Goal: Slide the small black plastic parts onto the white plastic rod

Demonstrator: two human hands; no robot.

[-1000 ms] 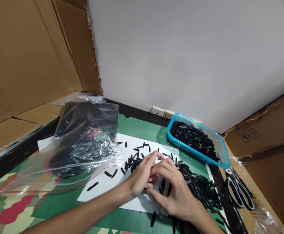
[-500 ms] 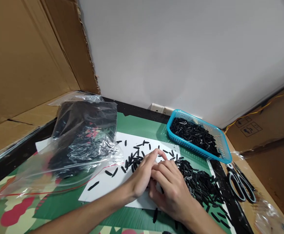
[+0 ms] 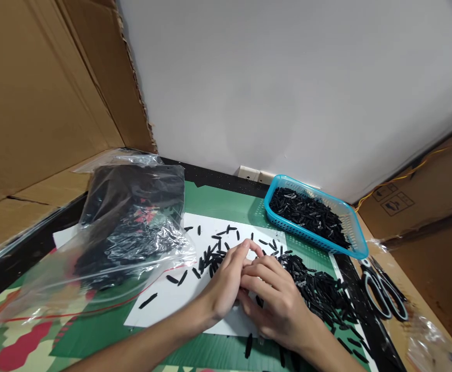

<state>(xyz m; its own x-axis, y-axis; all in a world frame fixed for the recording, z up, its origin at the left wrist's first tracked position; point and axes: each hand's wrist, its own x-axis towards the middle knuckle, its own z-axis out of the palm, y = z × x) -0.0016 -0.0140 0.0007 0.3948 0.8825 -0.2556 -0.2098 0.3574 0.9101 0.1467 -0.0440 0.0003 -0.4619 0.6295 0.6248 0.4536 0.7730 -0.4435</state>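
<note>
Both hands meet over a white sheet [image 3: 160, 310] strewn with small black strips. My left hand [image 3: 229, 281] is curled, its fingertips tucked against the other hand. My right hand [image 3: 272, 297] has its fingers bent and closed in against the left palm. Whatever lies between them is hidden by the fingers. Loose black strips [image 3: 212, 258] are scattered just left of and behind the hands. A dense pile of black strips [image 3: 322, 294] spreads to the right of my right hand.
A blue plastic basket [image 3: 360, 243] full of black strips stands at the back right. A clear zip bag [image 3: 133, 248] with dark contents lies on the left. Scissors [image 3: 383, 292] rest at the right edge. Cardboard [image 3: 55, 77] walls the left side; a wall socket [image 3: 249, 173] is behind.
The hands stay together in nearly the same place, with slight finger movement. The view has shifted a little.
</note>
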